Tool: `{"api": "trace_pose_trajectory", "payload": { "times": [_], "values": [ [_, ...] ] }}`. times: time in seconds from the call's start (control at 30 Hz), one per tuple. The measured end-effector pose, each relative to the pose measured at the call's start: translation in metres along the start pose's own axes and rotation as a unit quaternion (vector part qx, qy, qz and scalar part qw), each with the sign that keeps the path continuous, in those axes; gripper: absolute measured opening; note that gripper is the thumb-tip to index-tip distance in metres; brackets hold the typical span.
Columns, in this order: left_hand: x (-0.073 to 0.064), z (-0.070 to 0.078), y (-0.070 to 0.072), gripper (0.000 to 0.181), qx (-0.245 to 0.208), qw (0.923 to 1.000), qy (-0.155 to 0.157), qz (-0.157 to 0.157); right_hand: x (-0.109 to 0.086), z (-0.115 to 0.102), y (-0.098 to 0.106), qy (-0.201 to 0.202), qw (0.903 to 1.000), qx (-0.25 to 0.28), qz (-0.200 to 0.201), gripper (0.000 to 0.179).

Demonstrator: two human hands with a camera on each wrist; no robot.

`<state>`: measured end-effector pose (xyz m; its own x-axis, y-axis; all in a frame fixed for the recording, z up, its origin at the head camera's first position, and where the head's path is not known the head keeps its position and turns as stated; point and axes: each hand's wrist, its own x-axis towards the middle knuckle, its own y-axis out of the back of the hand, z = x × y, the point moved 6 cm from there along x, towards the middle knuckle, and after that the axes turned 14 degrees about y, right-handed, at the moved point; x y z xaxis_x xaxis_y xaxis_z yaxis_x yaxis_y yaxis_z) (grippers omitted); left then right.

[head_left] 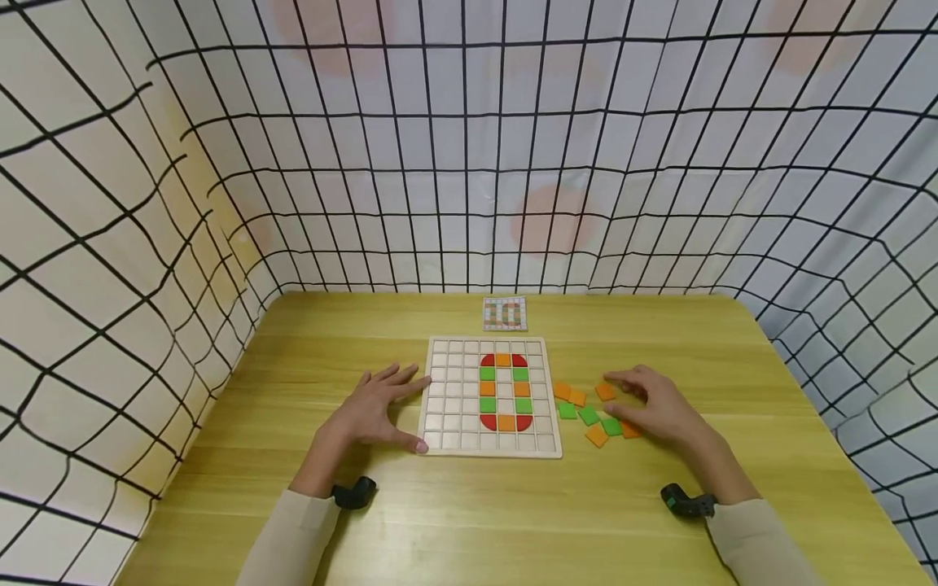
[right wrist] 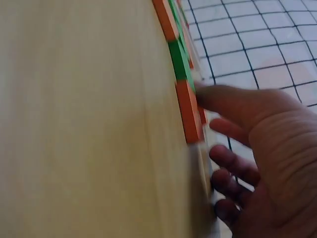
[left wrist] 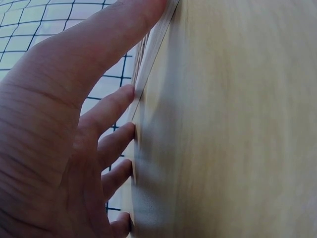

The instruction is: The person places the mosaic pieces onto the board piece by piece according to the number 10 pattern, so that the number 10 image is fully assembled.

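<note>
A pale gridded board (head_left: 454,407) lies on the table, with red, orange and green pieces set in a ring on its right half. My left hand (head_left: 372,407) is spread at the board's left side, its thumb tip on the near corner and the index fingertip on the left edge. Right of the board lie several loose orange and green tiles, among them a green tile (head_left: 589,416). Over these tiles hovers my right hand (head_left: 652,403), thumb and index finger apart. Its index fingertip is right at an orange tile (head_left: 604,391); the thumb tip is close to another orange tile (right wrist: 189,111).
A small printed pattern card (head_left: 505,314) lies behind the board. The wooden table (head_left: 469,521) is bordered by black netting (head_left: 469,191) over pale sheets at the back and both sides. A dark camera mount sits on each wrist.
</note>
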<state>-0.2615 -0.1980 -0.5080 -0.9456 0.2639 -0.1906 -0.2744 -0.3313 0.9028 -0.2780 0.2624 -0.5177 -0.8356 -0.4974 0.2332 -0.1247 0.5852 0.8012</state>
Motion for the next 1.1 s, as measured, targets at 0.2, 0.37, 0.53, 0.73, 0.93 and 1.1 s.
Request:
{"api": "trace_pose_trajectory", "payload": {
  "times": [0.2, 0.37, 0.53, 0.73, 0.93, 1.1],
  "values": [
    [-0.001, 0.002, 0.001, 0.113, -0.004, 1.0000, 0.000, 0.002, 0.003, 0.013, 0.002, 0.009, 0.9993, 0.012, -0.035, 0.051],
    [-0.001, 0.001, 0.001, 0.114, 0.002, 1.0000, -0.002, 0.008, 0.005, 0.018, 0.003, 0.005, 0.9990, 0.034, -0.028, 0.042],
    [-0.001, 0.002, 0.001, 0.114, 0.006, 0.9999, -0.004, 0.009, 0.006, 0.022, 0.003, -0.011, 0.9986, 0.048, -0.022, 0.037],
    [-0.001, 0.002, 0.000, 0.114, 0.005, 1.0000, -0.001, 0.007, 0.015, 0.025, 0.003, -0.046, 0.9977, 0.050, 0.004, 0.037],
    [0.000, 0.002, 0.001, 0.114, 0.005, 1.0000, 0.004, 0.005, 0.030, 0.016, -0.004, -0.066, 0.9938, 0.086, 0.025, 0.046],
    [0.000, 0.001, 0.001, 0.114, 0.005, 1.0000, 0.005, 0.003, 0.047, 0.000, -0.011, -0.055, 0.9936, 0.090, 0.040, 0.045]
  ]
}}
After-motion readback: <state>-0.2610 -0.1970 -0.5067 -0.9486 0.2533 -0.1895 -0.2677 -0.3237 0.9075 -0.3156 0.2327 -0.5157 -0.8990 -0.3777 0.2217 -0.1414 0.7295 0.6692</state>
